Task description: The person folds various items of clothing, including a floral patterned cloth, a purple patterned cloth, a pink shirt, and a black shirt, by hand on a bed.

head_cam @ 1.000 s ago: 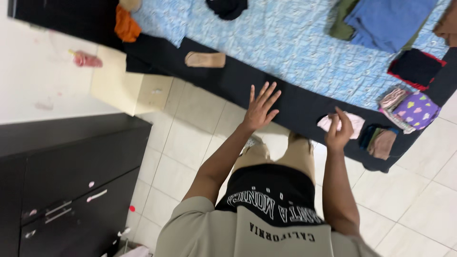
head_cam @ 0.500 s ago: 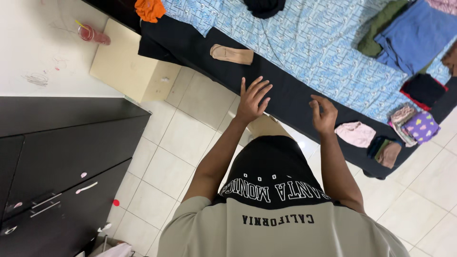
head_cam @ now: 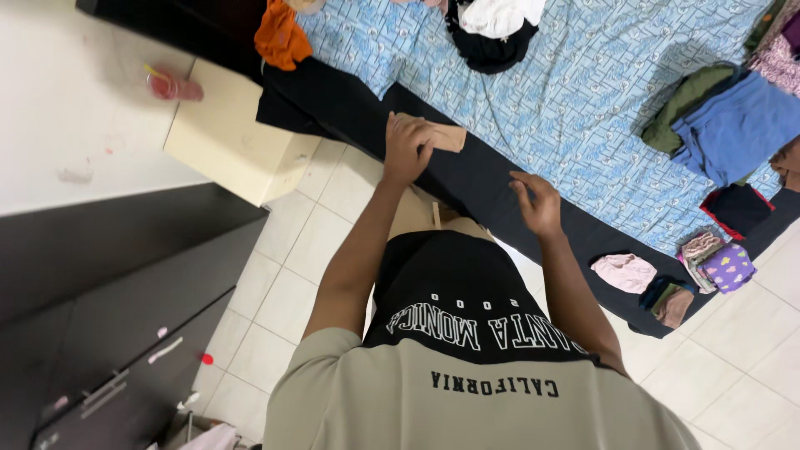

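Observation:
A flat beige cloth piece [head_cam: 448,137] lies on the black edge of the bed [head_cam: 492,179]. My left hand [head_cam: 406,150] covers the cloth's left end, fingers together and curled over it. Over the same black edge, further right, my right hand [head_cam: 537,202] hovers with loosely bent, parted fingers and holds nothing. The bed has a blue patterned sheet [head_cam: 567,92].
On the bed lie an orange garment [head_cam: 279,37], a black and white pile [head_cam: 496,29], folded blue and green clothes [head_cam: 725,121], a pink piece [head_cam: 625,272] and small folded items [head_cam: 725,267]. A cream box [head_cam: 233,142] with a red cup [head_cam: 171,85] and a dark cabinet [head_cam: 125,283] stand left.
My left hand has moved forward from above the floor onto the beige cloth and its fingers have closed together. My right hand moved slightly forward. The view has shifted toward the bed.

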